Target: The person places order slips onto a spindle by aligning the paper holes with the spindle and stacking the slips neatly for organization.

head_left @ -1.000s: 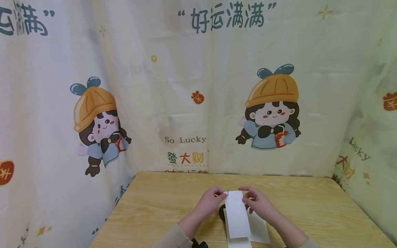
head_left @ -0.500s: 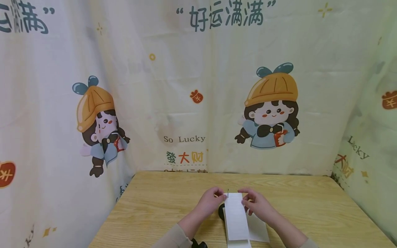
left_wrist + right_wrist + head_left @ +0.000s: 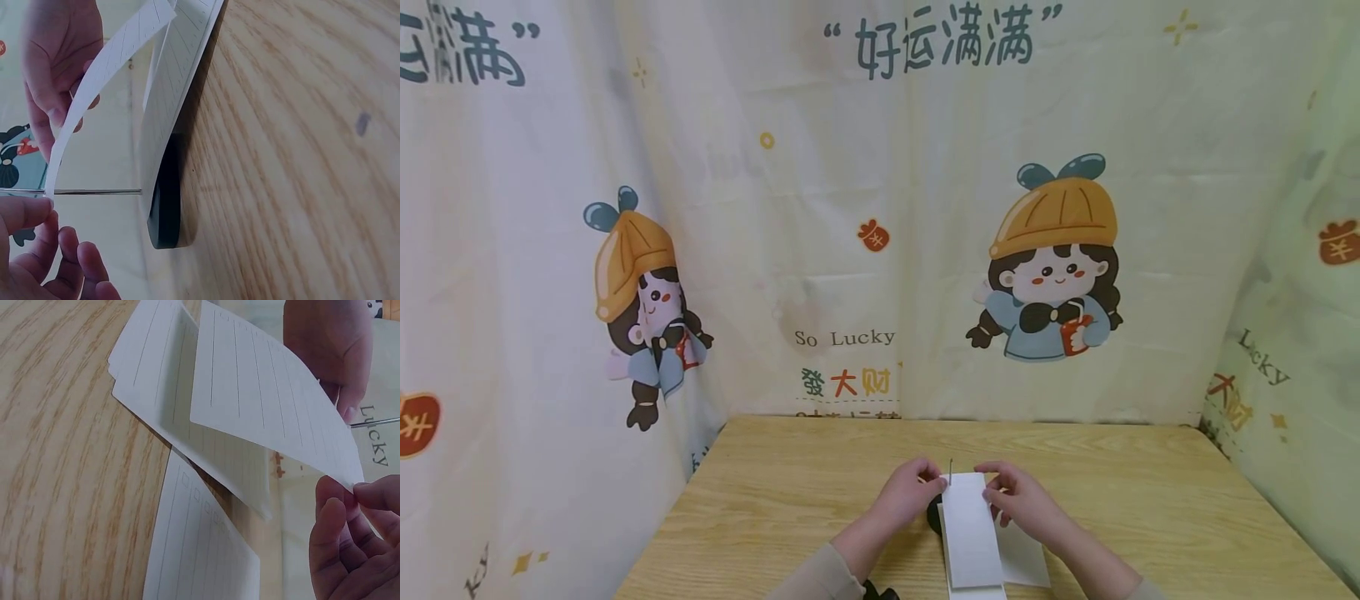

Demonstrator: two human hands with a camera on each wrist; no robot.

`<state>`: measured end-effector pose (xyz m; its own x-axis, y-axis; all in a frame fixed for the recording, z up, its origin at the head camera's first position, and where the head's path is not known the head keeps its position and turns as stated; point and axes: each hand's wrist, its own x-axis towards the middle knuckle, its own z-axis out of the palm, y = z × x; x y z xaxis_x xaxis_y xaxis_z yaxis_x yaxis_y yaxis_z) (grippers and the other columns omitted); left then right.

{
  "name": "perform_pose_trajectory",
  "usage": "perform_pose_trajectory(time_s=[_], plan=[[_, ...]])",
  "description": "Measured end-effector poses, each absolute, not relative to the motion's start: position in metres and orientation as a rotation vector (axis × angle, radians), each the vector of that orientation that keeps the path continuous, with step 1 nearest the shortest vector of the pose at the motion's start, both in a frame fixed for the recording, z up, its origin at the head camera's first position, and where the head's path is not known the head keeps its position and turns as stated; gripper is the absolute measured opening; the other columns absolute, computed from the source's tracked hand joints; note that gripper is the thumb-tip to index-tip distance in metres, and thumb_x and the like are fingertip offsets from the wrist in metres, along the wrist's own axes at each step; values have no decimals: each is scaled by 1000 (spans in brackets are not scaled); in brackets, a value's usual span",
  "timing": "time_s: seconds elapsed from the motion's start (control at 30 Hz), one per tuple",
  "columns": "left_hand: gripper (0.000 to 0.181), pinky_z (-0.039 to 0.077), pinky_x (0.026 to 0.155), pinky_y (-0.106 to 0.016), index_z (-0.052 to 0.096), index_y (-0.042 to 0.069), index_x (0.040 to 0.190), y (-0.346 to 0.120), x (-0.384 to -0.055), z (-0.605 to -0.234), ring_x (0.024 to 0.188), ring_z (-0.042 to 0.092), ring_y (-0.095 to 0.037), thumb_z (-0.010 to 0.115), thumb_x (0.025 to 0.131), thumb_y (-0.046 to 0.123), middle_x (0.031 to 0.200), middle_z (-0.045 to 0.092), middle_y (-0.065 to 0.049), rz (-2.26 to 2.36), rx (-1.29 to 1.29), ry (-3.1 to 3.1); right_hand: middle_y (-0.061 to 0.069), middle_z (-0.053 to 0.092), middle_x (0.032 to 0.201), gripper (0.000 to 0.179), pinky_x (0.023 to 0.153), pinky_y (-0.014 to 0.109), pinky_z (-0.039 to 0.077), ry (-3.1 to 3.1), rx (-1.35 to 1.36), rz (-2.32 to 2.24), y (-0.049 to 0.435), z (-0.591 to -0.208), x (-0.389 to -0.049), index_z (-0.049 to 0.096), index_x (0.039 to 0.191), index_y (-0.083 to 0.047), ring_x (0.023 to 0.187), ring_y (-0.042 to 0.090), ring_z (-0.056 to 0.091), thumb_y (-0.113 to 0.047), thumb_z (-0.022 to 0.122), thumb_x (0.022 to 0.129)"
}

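A thin metal spike (image 3: 100, 192) rises from a round dark base (image 3: 165, 212) on the table. A white lined paper slip (image 3: 972, 533) is threaded on it near one end, part-way down, and bends in a curve. My left hand (image 3: 910, 490) pinches the slip's corner close to the spike, thumb against forefinger. At the opposite corner, my right hand (image 3: 356, 540) pinches the slip between thumb and finger, other fingers curled loosely. Below the held slip, more lined slips (image 3: 172, 81) lie at the base, the upper one sloping up over it.
Another lined sheet (image 3: 203, 550), with small printed boxes, lies on the wooden table (image 3: 805, 475) to the right of the base. A patterned cloth curtain (image 3: 850, 208) hangs behind and at both sides. Something black (image 3: 878, 592) shows near my left cuff.
Both hands have lowered slightly with the slip. It has slid down the spike, so more of the spike's tip stands above the paper.
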<state>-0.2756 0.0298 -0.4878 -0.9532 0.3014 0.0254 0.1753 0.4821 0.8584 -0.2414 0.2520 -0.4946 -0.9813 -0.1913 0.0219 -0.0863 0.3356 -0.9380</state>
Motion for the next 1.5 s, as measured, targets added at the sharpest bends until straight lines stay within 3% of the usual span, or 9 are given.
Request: perform_pose_trajectory(time_s=[0.7,1.13,1.5], plan=[[13,41,60,-32,62,18,87,27,-277,-495,71,49,-14,71,93,25,83,57,7,1339,484,2659,7,59,83,32,55,33,52,2499,-356,-1702,252,-508,-247,56,124,6,67,22,63,-12,61,98],[16,41,54,-30,63,16,81,27,-279,-501,62,49,-13,75,89,21,74,56,5,1309,532,2690,6,59,69,18,53,29,48,2502,-297,-1674,252,-515,-253,62,110,1,62,18,57,-8,64,95],[18,41,53,-31,62,18,77,29,-280,-507,57,49,-13,76,88,23,70,55,5,1179,503,2746,4,58,69,14,50,29,44,2594,-257,-1556,250,-520,-254,64,105,-4,56,16,54,-8,67,92]])
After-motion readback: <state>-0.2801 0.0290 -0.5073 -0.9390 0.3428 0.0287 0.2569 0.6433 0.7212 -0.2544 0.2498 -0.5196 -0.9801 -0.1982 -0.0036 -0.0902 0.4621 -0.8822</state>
